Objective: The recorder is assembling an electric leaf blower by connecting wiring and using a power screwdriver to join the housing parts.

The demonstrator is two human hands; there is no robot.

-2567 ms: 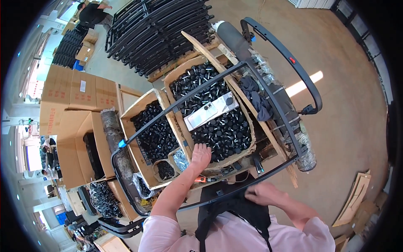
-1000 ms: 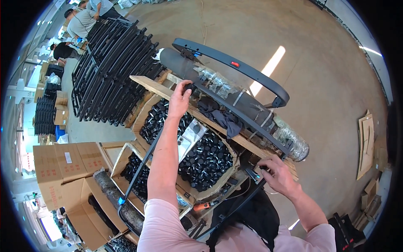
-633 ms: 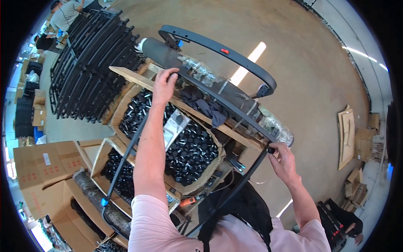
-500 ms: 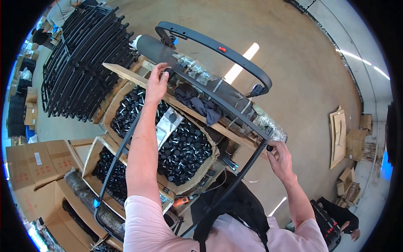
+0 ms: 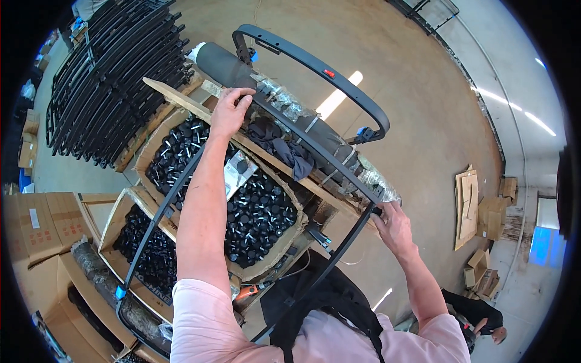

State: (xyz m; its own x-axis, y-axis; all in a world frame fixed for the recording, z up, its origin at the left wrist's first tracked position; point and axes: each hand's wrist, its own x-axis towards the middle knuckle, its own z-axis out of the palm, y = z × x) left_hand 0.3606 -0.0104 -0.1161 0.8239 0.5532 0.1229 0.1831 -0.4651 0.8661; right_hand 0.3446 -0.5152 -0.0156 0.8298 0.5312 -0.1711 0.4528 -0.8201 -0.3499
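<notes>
A black tubular metal frame [image 5: 315,144] stretches diagonally in front of me, with a curved black bar [image 5: 315,69] bearing a red piece at its far side. My left hand [image 5: 230,112] is closed in a pinch at the frame's far left corner; its fingers largely hide the black knob there. At the right corner, my right hand [image 5: 396,228] pinches another black knob [image 5: 376,211] against the tube. Between my arms, an open carton [image 5: 279,249] holds a heap of black knob screws [image 5: 257,218], with a pale packet [image 5: 237,173] on top.
A padded, plastic-wrapped beam [image 5: 327,142] and dark cloth [image 5: 281,145] lie beneath the frame. Black curved frames [image 5: 112,85] are stacked at far left. Another carton [image 5: 115,242] holds small black parts. An orange-handled tool [image 5: 247,291] lies nearby. A person [image 5: 475,314] is at lower right.
Both hands have closed in on the frame's corners with their knobs, the right one moving nearer the tube. The whole view has shifted slightly; the frame stays in place between my hands.
</notes>
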